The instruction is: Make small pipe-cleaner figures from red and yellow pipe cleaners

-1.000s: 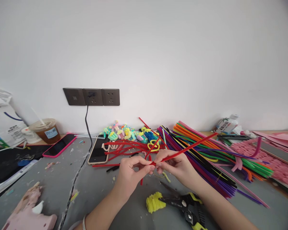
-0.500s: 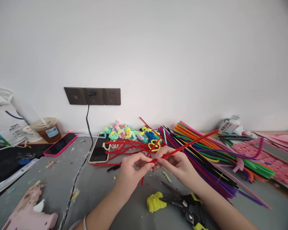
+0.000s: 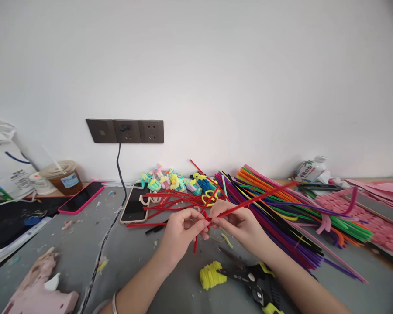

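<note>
Between my two hands is a red pipe cleaner (image 3: 255, 200), its long free end slanting up to the right. My left hand (image 3: 185, 229) pinches it at the crossing point, thumb against fingers. Beside it, fingertips nearly touching, my right hand (image 3: 236, 220) pinches the same spot from the other side. A short red end hangs below the fingers, and another pokes up between the hands. The exact twist is hidden by my fingertips. Below lie a coiled yellow pipe cleaner piece (image 3: 211, 275) and black-and-yellow scissors-like pliers (image 3: 253, 279), their handles partly under my right forearm.
Behind my hands lie loose red pipe cleaners (image 3: 173, 203), small pastel figures (image 3: 173, 181) and a phone (image 3: 134, 207). Coloured pipe cleaner bundles (image 3: 281, 209) spread to the right. At left stand an iced drink cup (image 3: 63, 176), a pink-cased phone (image 3: 81, 198) and a pink glue gun (image 3: 42, 288).
My fingers have shifted slightly around the crossing, and the long red end has swung a little lower. Both hands still hold the red pipe cleaner; the objects on the table have stayed put.
</note>
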`<state>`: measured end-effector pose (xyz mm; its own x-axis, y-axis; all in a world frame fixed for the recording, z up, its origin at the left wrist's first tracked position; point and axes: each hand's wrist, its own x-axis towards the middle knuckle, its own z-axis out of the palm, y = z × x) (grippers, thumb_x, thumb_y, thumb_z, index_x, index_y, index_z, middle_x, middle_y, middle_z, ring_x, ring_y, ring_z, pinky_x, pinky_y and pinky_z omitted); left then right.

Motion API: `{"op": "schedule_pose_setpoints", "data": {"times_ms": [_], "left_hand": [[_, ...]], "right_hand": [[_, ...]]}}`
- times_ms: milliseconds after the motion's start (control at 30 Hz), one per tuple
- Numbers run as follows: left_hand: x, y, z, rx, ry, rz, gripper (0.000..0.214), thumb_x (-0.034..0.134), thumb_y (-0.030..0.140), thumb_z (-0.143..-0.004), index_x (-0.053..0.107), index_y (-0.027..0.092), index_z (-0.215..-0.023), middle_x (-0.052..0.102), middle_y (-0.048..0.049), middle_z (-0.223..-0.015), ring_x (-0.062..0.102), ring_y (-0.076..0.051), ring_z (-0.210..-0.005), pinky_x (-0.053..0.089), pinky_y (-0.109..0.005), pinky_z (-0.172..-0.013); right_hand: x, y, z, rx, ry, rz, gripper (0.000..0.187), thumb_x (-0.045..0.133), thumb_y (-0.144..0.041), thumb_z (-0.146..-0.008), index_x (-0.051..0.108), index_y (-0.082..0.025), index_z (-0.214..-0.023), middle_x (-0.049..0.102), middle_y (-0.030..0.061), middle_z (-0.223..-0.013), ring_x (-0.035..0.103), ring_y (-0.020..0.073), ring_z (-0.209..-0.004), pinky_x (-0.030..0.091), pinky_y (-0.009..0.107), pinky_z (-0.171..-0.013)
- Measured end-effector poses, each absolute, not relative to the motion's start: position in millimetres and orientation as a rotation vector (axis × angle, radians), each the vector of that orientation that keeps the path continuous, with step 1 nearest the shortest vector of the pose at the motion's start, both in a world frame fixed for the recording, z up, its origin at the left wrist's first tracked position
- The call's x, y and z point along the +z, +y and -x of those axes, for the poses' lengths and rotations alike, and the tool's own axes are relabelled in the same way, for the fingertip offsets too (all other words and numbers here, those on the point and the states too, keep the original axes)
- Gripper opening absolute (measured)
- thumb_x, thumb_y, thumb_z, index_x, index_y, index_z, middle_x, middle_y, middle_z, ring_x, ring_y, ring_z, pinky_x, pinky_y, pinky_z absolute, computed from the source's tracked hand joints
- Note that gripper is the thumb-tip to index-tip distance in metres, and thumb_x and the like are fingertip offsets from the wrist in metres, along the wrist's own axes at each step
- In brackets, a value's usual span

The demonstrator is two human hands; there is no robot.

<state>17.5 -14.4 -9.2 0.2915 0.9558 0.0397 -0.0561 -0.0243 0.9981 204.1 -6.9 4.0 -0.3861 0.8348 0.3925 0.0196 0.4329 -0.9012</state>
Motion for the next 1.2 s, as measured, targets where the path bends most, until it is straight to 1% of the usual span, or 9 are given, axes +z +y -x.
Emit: {"op": "schedule_pose_setpoints", "data": {"times_ms": [167, 300, 533, 600, 667, 767, 833, 1000, 1200], "left_hand": [[-9.5, -13.8, -17.6, 1.095, 0.960, -1.313, 0.022, 0.070, 0.036, -0.080, 0.063, 0.016, -0.075, 0.071, -0.0028, -0.067, 0.069, -0.017, -0.061, 0.046, -0.022, -0.055], [-9.4, -14.2, -17.4, 1.125, 0.979, -1.333, 0.018, 0.068, 0.033, -0.081, 0.063, 0.017, -0.075, 0.071, -0.0024, -0.068, 0.069, -0.017, -0.063, 0.048, -0.022, -0.057], [-9.8, -14.4, -16.7, 1.116, 0.957, -1.355, 0.016, 0.067, 0.032, -0.081, 0.063, 0.017, -0.076, 0.071, -0.0027, -0.070, 0.069, -0.016, -0.062, 0.049, -0.023, -0.059], [-8.8, -13.2, -17.2, 1.130, 0.970, -1.352, 0.017, 0.068, 0.033, -0.081, 0.064, 0.017, -0.077, 0.070, -0.0023, -0.070, 0.069, -0.016, -0.060, 0.048, -0.023, -0.059], [-7.5, -11.8, -17.9, 1.166, 1.001, -1.325, 0.019, 0.070, 0.034, -0.079, 0.064, 0.016, -0.079, 0.068, -0.0019, -0.071, 0.068, -0.015, -0.060, 0.046, -0.022, -0.056], [-5.8, -10.8, -19.0, 1.188, 0.979, -1.199, 0.028, 0.075, 0.040, -0.075, 0.067, 0.015, -0.084, 0.069, -0.0034, -0.075, 0.067, -0.015, -0.061, 0.043, -0.020, -0.050], [-5.1, -11.3, -19.4, 1.154, 0.905, -1.095, 0.032, 0.077, 0.043, -0.074, 0.069, 0.014, -0.086, 0.070, -0.0054, -0.076, 0.066, -0.015, -0.062, 0.043, -0.020, -0.050], [-5.0, -14.3, -20.1, 1.038, 0.748, -0.928, 0.028, 0.079, 0.040, -0.074, 0.073, 0.013, -0.076, 0.071, -0.0069, -0.074, 0.063, -0.011, -0.065, 0.044, -0.018, -0.054], [-6.4, -14.4, -21.0, 1.003, 0.722, -0.847, 0.027, 0.086, 0.037, -0.067, 0.074, 0.012, -0.071, 0.068, -0.0043, -0.066, 0.058, -0.009, -0.060, 0.044, -0.017, -0.054]], "right_hand": [[0.9, -1.7, -207.4, 1.178, -1.554, 0.778, 0.013, 0.070, -0.032, -0.087, 0.068, -0.019, -0.085, 0.066, 0.0022, -0.078, 0.063, 0.0132, -0.065, 0.055, 0.025, -0.061], [0.9, 0.4, -208.8, 1.226, -1.442, 0.867, 0.018, 0.075, -0.034, -0.081, 0.065, -0.020, -0.084, 0.067, 0.0005, -0.074, 0.067, 0.0139, -0.065, 0.056, 0.024, -0.060], [2.0, 2.7, -209.9, 1.187, -1.420, 0.926, 0.027, 0.079, -0.039, -0.076, 0.062, -0.018, -0.077, 0.066, 0.0011, -0.074, 0.065, 0.0147, -0.064, 0.056, 0.027, -0.062], [1.7, 2.8, -210.3, 1.109, -1.460, 0.911, 0.024, 0.077, -0.038, -0.079, 0.062, -0.018, -0.076, 0.066, 0.0017, -0.074, 0.064, 0.0145, -0.063, 0.055, 0.026, -0.059], [1.2, 1.3, -210.8, 0.916, -1.502, 0.873, 0.018, 0.074, -0.032, -0.082, 0.063, -0.019, -0.076, 0.065, 0.0023, -0.074, 0.063, 0.0148, -0.064, 0.053, 0.025, -0.057], [0.2, -4.3, -212.2, 0.489, -1.639, 0.782, 0.009, 0.069, -0.016, -0.086, 0.065, -0.021, -0.079, 0.067, 0.0037, -0.080, 0.065, 0.0166, -0.073, 0.053, 0.027, -0.065], [-0.1, -8.8, -213.2, 0.301, -1.796, 0.704, 0.014, 0.065, -0.007, -0.086, 0.066, -0.021, -0.084, 0.068, 0.0050, -0.086, 0.066, 0.0175, -0.078, 0.053, 0.029, -0.070], [5.1, -14.1, -211.8, 0.233, -2.057, 0.562, 0.013, 0.063, -0.007, -0.088, 0.066, -0.019, -0.088, 0.068, 0.0074, -0.091, 0.066, 0.0179, -0.080, 0.052, 0.030, -0.070], [13.8, -12.7, -207.9, 0.274, -2.106, 0.475, 0.014, 0.060, -0.010, -0.092, 0.069, -0.020, -0.095, 0.072, 0.0068, -0.088, 0.065, 0.0177, -0.078, 0.052, 0.032, -0.073]]}}
